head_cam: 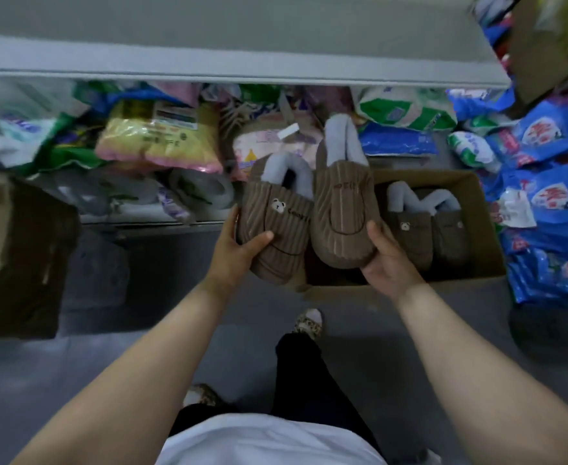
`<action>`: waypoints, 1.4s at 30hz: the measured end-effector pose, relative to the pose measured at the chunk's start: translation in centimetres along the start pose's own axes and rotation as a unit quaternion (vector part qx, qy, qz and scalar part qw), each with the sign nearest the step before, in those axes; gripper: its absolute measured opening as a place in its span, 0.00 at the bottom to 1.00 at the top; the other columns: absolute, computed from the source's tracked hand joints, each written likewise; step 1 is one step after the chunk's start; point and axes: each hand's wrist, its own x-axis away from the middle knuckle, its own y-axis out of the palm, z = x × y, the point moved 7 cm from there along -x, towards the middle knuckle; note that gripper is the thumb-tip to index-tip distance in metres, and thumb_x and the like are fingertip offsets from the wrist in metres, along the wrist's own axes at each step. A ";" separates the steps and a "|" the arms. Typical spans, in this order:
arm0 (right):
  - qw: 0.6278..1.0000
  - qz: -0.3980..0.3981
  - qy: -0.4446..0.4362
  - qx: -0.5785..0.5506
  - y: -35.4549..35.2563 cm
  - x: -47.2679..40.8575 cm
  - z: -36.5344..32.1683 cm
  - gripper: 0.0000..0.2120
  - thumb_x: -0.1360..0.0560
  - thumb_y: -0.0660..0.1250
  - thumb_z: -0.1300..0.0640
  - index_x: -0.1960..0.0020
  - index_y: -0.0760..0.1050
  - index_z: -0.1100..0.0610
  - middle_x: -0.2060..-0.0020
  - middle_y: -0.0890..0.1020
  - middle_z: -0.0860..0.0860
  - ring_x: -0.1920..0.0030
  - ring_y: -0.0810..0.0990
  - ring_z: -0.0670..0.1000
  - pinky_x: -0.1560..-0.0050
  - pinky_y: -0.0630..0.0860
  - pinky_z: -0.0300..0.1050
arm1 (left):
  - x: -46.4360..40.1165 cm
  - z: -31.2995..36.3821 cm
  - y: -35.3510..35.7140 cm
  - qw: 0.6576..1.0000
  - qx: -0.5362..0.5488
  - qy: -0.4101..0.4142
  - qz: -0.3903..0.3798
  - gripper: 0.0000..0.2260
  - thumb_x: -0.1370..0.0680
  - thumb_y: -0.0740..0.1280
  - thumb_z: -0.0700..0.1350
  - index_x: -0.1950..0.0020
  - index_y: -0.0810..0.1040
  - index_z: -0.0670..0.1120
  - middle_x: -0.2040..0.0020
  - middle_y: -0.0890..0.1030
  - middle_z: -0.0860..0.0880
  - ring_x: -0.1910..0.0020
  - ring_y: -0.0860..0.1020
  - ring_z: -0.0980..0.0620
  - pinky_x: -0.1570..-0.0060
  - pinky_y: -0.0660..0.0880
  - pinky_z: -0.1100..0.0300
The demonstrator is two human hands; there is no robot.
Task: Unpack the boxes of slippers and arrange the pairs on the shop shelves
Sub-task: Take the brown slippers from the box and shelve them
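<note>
My left hand (239,250) grips the toe of a brown striped slipper (279,223) with a small bear patch and grey lining. My right hand (390,260) holds the toe of its matching slipper (343,203), which stands a little higher. Both slippers hang over the left end of an open cardboard box (477,203) on the floor. Inside the box lies another brown pair (427,229) with grey lining, toes toward me.
A grey shelf board (242,62) runs across the top, with packaged goods (155,139) crammed on the lower shelf behind the slippers. Blue bags (551,196) are piled at the right. A second open carton (17,250) sits at the left. My feet (309,322) stand on grey floor.
</note>
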 end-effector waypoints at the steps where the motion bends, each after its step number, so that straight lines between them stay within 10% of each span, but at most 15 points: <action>1: 1.000 -0.018 -0.013 -0.002 2.6 0.7 0.5 0.26 0.19 0.64 0.53 0.22 0.65 0.51 0.29 0.75 0.52 0.29 0.75 0.53 0.32 0.74 0.54 | 1.1 1.1 -2.6 1.000 0.005 0.020 0.006 0.39 0.28 0.78 0.41 0.21 0.62 0.50 0.31 0.75 0.50 0.34 0.76 0.52 0.34 0.74 0.51; 13: 0.972 -0.201 -0.109 0.047 34.0 7.8 8.1 0.33 0.25 0.71 0.49 0.23 0.66 0.53 0.28 0.74 0.55 0.28 0.73 0.58 0.32 0.73 0.60 | 13.0 13.2 -32.1 0.963 0.103 0.203 0.147 0.38 0.31 0.79 0.47 0.24 0.66 0.55 0.32 0.77 0.50 0.36 0.78 0.52 0.36 0.76 0.48; 19: 0.958 -0.255 -0.112 0.065 46.5 7.2 10.7 0.24 0.19 0.64 0.56 0.24 0.67 0.53 0.31 0.78 0.52 0.33 0.78 0.53 0.43 0.80 0.47 | 14.2 17.3 -42.1 0.945 0.133 0.248 0.168 0.39 0.30 0.78 0.49 0.23 0.64 0.59 0.30 0.74 0.49 0.35 0.78 0.48 0.46 0.80 0.46; 24: 0.943 -0.296 -0.093 0.117 55.2 4.5 13.8 0.27 0.21 0.69 0.51 0.24 0.67 0.43 0.31 0.77 0.50 0.31 0.76 0.57 0.35 0.73 0.67 | 12.0 20.1 -49.9 0.933 0.143 0.254 0.212 0.41 0.30 0.79 0.50 0.22 0.61 0.57 0.30 0.75 0.48 0.35 0.78 0.47 0.45 0.80 0.46; 42: 0.963 -0.229 -0.067 0.128 76.0 -5.0 20.1 0.36 0.30 0.74 0.51 0.23 0.67 0.47 0.34 0.80 0.46 0.36 0.80 0.48 0.45 0.81 0.46 | -1.4 27.9 -69.8 0.955 0.151 0.176 0.187 0.37 0.29 0.78 0.49 0.24 0.64 0.58 0.32 0.76 0.48 0.35 0.78 0.46 0.37 0.75 0.39</action>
